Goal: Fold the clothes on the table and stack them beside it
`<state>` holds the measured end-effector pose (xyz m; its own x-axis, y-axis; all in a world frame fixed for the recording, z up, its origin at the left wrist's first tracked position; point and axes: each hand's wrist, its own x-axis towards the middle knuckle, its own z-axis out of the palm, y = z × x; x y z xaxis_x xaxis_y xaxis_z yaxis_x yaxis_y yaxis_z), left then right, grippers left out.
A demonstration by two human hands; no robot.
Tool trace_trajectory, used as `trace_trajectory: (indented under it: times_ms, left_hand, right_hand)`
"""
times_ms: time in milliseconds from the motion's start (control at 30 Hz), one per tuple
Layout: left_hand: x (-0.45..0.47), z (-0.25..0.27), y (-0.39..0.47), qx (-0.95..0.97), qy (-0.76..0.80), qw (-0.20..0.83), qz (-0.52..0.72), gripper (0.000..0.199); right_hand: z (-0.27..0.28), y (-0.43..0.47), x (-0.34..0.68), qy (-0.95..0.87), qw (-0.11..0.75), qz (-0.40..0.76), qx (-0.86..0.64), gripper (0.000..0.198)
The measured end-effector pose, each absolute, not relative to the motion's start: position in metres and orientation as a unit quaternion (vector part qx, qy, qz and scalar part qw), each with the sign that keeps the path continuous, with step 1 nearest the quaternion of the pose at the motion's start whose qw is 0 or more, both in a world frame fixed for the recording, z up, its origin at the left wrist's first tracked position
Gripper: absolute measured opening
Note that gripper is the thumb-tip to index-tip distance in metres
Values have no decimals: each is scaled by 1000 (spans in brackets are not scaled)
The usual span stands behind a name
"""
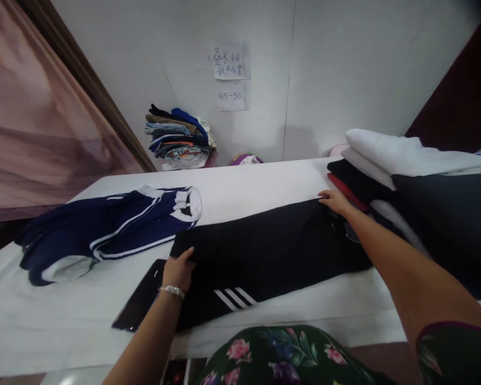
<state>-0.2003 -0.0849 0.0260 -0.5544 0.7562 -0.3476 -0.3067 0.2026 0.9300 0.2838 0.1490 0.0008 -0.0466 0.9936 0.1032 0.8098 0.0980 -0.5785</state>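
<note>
A black garment with three white stripes (260,248), folded into a long flat shape, lies across the table in front of me. At its left edge my left hand (179,272) holds the cloth, thumb on top and fingers mostly hidden beneath. My right hand (333,202) pinches the far edge near the right end. A dark flat item, perhaps a tablet or phone (138,297), lies by my left wrist. On the left is a navy jacket with white trim (120,219), spread loosely with its collar towards the black garment.
Folded clothes are piled at the right, with a white garment (401,152) on top. Another clothes stack (180,139) stands beyond the far edge of the white-covered table (240,184). Paper notes (231,63) hang on the wall, and a pink curtain (52,117) borders the left side.
</note>
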Motion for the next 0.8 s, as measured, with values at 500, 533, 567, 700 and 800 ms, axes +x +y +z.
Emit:
trace_trajectory:
  times_ms: [500, 533, 567, 700, 800]
  left_hand:
    - [-235, 38, -87, 455, 863, 138, 172, 46]
    - [-238, 43, -84, 479, 862, 108, 129, 49]
    - [-240, 47, -80, 496, 858, 84, 106, 52]
    - [-251, 51, -55, 534, 842, 53, 62, 61]
    - [-260, 41, -37, 532, 839, 109, 30, 71]
  right_hand:
    - [-16, 152, 275, -746, 90, 38, -658, 32]
    - [-16, 154, 275, -753, 93, 31, -650, 33]
    - [-17, 157, 276, -763, 102, 24, -638, 34]
    - [-29, 172, 278, -810, 126, 26, -572, 39]
    - [-45, 183, 279, -826, 86, 45, -555, 44]
